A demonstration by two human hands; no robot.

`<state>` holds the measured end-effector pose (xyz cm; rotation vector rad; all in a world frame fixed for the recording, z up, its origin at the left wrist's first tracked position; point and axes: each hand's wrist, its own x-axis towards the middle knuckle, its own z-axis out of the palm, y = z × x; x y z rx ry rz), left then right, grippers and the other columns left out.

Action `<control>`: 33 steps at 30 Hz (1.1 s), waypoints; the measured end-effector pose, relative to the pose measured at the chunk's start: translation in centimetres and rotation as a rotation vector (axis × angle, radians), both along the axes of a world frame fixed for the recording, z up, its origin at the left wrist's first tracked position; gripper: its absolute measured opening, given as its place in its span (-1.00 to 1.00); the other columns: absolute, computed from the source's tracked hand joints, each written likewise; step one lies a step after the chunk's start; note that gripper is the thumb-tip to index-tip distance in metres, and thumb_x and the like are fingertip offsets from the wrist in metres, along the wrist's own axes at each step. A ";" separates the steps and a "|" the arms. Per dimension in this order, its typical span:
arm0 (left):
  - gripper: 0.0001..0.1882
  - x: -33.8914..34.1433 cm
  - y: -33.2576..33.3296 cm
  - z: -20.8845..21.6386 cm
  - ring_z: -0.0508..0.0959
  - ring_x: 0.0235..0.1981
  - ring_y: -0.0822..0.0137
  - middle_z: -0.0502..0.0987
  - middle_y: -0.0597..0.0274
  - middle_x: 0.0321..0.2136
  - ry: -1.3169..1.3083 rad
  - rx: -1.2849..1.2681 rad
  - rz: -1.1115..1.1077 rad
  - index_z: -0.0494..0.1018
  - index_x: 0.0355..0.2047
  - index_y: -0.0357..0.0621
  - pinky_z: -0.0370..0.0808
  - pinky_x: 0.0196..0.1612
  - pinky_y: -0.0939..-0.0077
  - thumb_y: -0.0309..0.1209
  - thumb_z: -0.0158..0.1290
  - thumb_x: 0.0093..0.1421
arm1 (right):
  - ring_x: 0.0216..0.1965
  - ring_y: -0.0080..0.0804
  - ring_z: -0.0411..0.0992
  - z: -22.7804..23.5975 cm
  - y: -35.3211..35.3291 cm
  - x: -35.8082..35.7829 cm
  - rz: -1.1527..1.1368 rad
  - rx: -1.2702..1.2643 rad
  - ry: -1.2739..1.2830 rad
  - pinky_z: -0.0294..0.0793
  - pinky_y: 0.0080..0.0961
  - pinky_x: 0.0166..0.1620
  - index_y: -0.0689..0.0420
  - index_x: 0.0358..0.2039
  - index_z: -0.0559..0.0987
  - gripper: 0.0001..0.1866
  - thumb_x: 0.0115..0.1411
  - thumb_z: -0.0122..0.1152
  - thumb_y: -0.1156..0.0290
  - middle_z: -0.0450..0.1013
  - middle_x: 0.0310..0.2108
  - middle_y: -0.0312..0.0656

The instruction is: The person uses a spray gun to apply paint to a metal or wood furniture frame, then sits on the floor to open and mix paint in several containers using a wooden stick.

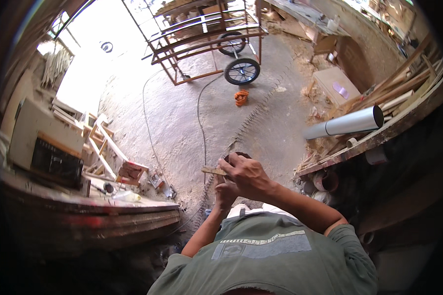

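Observation:
My two hands are close together in front of my body, near the middle of the view. A small flat tan piece, wood-like (212, 170), sticks out to the left between them. My left hand (225, 192) is closed around it from below. From above, my right hand (253, 174) is closed with its fingertips at the same piece. Just beyond the right knuckles shows the curved edge of a dark brown thing (241, 155); most of it is hidden by the fingers, and I cannot tell its kind.
Ahead stands a brown metal frame cart (206, 45) with spoked wheels (241, 72). An orange coiled bundle (240, 98) lies on the floor, crossed by a coiled hose (253, 115) and cables. To the right, a silver pipe (347, 122) rests by wood scraps; a workbench (133, 209) stands left.

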<state>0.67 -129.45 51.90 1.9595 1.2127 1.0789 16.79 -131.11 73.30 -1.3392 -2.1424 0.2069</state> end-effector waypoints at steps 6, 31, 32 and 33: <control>-0.05 8.4 9.5 1.9 0.39 0.22 -0.09 0.35 -0.22 0.17 0.117 -0.065 -0.183 0.13 0.33 -0.32 0.36 0.24 0.05 -0.28 0.40 0.03 | -0.32 -0.18 0.57 -4.1 11.0 5.0 -0.144 -0.015 -0.088 0.56 -0.35 -0.28 0.15 -0.10 0.56 -0.56 0.20 0.33 0.05 0.47 -0.33 -0.09; 0.11 57.5 56.1 1.1 0.45 0.15 -0.07 0.39 -0.05 0.12 -0.121 0.004 -0.304 0.16 0.28 -0.23 0.42 0.20 0.14 -0.27 0.56 -0.23 | -0.38 -0.10 0.52 -2.2 51.6 59.2 -0.345 -0.346 0.172 0.47 -0.23 -0.28 0.21 -0.32 0.59 -0.87 0.16 0.26 0.43 0.46 -0.43 -0.08; 0.11 59.5 58.5 1.6 0.46 0.14 -0.07 0.39 -0.05 0.11 -0.116 0.014 -0.322 0.16 0.28 -0.23 0.42 0.20 0.14 -0.27 0.56 -0.23 | -0.42 -0.13 0.51 -2.2 53.7 61.1 -0.358 -0.323 0.198 0.44 -0.26 -0.34 0.22 -0.32 0.59 -0.87 0.16 0.29 0.44 0.45 -0.44 -0.10; 0.11 61.3 61.0 1.8 0.46 0.13 -0.06 0.40 -0.05 0.11 -0.112 0.025 -0.341 0.17 0.28 -0.23 0.42 0.20 0.14 -0.26 0.56 -0.23 | -0.43 -0.12 0.50 -1.9 56.0 62.9 -0.371 -0.382 0.244 0.42 -0.29 -0.35 0.24 -0.29 0.60 -0.85 0.16 0.31 0.45 0.46 -0.43 -0.09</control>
